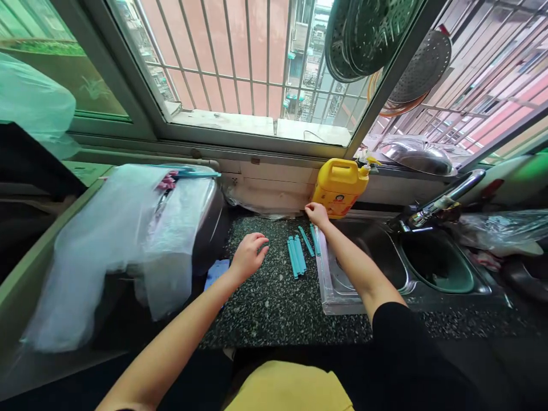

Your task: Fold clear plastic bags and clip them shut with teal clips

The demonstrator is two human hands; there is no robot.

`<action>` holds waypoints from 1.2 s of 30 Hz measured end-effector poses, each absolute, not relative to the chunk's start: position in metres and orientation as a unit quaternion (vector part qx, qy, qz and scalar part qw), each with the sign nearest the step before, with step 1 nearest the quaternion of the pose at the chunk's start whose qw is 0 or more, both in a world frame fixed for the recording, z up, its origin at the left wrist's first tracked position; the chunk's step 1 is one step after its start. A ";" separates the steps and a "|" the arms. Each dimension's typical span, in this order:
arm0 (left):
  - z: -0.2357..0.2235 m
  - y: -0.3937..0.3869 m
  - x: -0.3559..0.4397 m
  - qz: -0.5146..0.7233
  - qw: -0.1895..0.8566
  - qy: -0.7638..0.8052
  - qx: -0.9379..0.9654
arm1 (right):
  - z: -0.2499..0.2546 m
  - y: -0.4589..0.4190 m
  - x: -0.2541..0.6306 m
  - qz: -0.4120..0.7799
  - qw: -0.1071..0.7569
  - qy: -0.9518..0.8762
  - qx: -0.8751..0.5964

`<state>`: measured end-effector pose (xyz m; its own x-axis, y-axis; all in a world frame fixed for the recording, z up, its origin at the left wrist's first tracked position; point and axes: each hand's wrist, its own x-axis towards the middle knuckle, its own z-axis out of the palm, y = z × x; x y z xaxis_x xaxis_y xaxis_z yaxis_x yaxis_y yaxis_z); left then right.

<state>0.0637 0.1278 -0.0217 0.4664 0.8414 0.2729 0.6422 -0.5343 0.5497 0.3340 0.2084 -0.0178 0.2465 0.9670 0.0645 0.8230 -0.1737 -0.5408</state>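
Strips (296, 257): teal, on the counter (265, 302) left of the sink (324, 285), some against its rim; near-parallel spacing probably eases picking.
Left hand (250, 255): farther left of the sink, empty, fingers loosely curved, apart from the other.
Right hand (317, 213): sink's back-left corner, fingertips drawn together; contents indiscernible.
Jug (338, 185): upright behind the sink, likely sparing basin space.

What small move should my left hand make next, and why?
Perhaps ease the left hand rightward to the grouped teal strips: its fingers are parted, it looks empty, and they lie nearby on the speckled countertop.
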 end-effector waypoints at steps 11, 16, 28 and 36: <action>-0.087 0.282 0.223 0.175 0.166 0.491 0.837 | -0.112 0.107 0.360 0.220 0.299 -0.579 -0.726; -0.109 0.323 0.237 0.183 0.133 0.519 0.825 | -0.138 0.084 0.377 0.250 0.332 -0.578 -0.703; -0.121 0.351 0.223 0.151 0.114 0.513 0.837 | -0.142 0.138 0.378 0.277 0.363 -0.558 -0.693; -0.093 0.301 0.194 0.188 0.072 0.420 0.885 | -0.097 0.203 0.362 0.191 0.491 -0.503 -0.685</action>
<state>0.1945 0.3007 -0.0934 0.5756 0.7710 0.2724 0.7168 -0.6361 0.2856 0.3621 0.2032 -0.0965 0.4203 0.8770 0.2326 0.5024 -0.0114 -0.8646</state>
